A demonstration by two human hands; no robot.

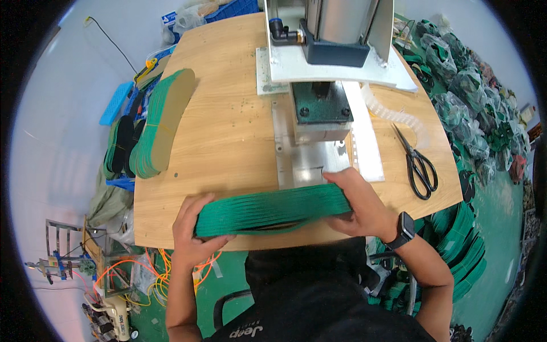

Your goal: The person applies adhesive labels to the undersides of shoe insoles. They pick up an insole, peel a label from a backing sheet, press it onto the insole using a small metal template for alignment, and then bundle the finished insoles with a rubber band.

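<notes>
Between both hands I hold a thick stack of green insoles (268, 210) on its side, over the table's front edge. My left hand (194, 228) grips its left end, thumb below and fingers behind. My right hand (359, 205) closes round the right end; a dark watch (405, 227) is on that wrist. Just beyond the stack lies a metal base plate (310, 162) under the square head (322, 111) of a press. Another bundle of insoles, green-edged with a tan face (174, 119), lies at the table's left edge.
Black-handled scissors (420, 165) lie on the table (222, 137) at the right, near a curled clear strip (399, 114). The press cylinder (342, 23) rises at the back. Bagged green pieces (467, 97) are piled right; orange hoses (159, 279) trail on the floor left.
</notes>
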